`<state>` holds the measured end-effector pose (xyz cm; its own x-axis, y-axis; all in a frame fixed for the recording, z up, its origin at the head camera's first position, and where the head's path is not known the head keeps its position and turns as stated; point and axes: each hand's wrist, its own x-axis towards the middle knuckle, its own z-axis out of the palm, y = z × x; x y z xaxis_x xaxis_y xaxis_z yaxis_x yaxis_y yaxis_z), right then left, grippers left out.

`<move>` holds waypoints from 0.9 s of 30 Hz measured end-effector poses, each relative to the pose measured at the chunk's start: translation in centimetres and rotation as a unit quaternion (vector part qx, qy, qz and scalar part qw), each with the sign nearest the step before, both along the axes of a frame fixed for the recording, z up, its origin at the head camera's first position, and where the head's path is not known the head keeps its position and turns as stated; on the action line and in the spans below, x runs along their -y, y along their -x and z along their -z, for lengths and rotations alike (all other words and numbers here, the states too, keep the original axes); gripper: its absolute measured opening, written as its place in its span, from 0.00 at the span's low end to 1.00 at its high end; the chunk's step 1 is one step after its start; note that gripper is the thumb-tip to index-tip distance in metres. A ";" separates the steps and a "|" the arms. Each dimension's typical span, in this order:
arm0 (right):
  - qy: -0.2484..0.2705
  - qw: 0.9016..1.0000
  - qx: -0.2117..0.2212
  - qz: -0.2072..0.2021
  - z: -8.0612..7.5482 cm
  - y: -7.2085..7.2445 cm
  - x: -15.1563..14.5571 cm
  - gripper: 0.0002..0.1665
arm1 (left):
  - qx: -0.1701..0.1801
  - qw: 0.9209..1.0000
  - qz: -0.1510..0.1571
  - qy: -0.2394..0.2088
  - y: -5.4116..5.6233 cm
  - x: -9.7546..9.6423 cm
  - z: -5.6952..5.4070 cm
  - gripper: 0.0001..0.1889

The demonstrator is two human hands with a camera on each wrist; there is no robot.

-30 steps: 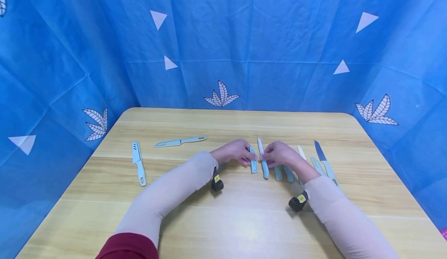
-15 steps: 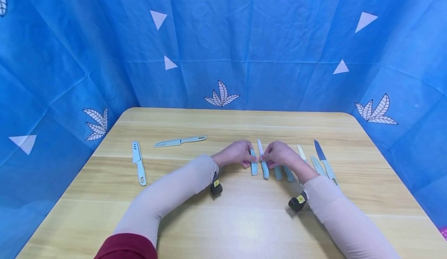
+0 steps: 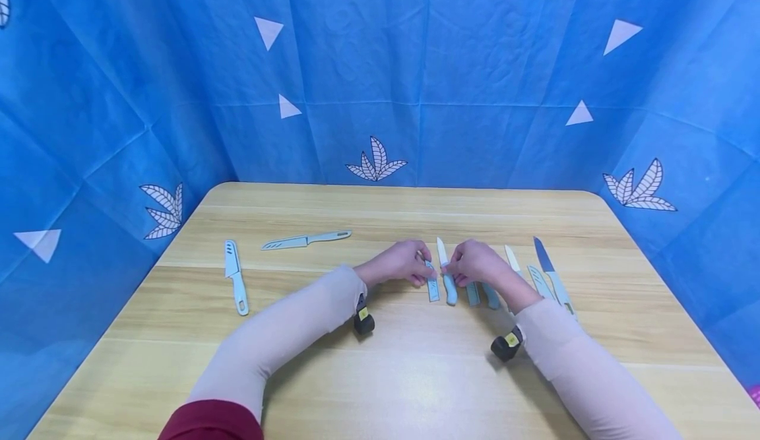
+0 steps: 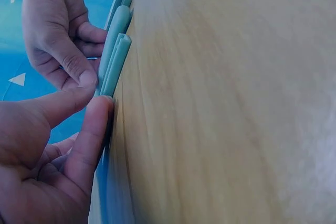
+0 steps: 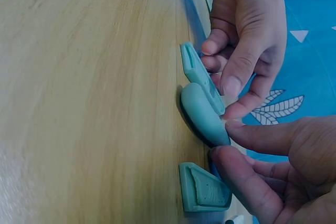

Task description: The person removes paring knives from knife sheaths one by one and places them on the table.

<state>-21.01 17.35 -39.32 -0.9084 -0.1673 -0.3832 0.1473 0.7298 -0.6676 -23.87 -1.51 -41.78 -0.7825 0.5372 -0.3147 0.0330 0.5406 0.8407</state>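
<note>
Head view: The left hand pinches a light-blue sheath at its far part, on the table. The right hand pinches a bare knife just beside it, blade toward the far edge. The step in hand appears to be aligning sheath and knife; the next move calls for bringing the sheath's open end to the blade tip, fingertips off the cutting edge. Table surface extends beyond the tip and toward the person. Lateral room on the right is limited by a second sheath and another handle.

Left wrist view: Left thumb and finger close on the sheath; its open end stands free.

Right wrist view: Right thumb and forefinger grip the handle's front end. Whether sheath and knife touch cannot be determined.
</note>
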 end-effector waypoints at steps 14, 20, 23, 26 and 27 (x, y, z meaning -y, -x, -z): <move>-0.001 1.000 -0.005 -0.008 -0.6 0.0 -0.2 0.13 | -0.017 1.000 -0.007 -0.016 0.2 1.7 -0.2 0.14; 0.002 1.000 -0.005 -0.019 -0.6 0.0 -0.4 0.15 | -0.013 1.000 -0.014 -0.013 0.2 2.5 -0.3 0.17; 0.001 1.000 -0.003 -0.020 -0.7 0.0 -0.4 0.15 | -0.009 1.000 -0.017 -0.018 0.1 3.0 -0.5 0.19; 0.004 1.000 0.000 -0.020 -0.7 -0.1 -0.4 0.13 | -0.004 1.000 -0.020 -0.022 0.1 3.5 -0.7 0.20; 0.005 1.000 0.001 -0.020 -0.7 -0.2 -0.4 0.12 | -0.002 0.999 -0.022 -0.024 0.0 3.7 -0.8 0.20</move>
<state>-20.86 17.77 -38.59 -0.9003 -0.2076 -0.3825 0.1187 0.7284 -0.6748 -23.91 -5.25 -40.97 -0.8068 0.5167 -0.2866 0.0134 0.5010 0.8653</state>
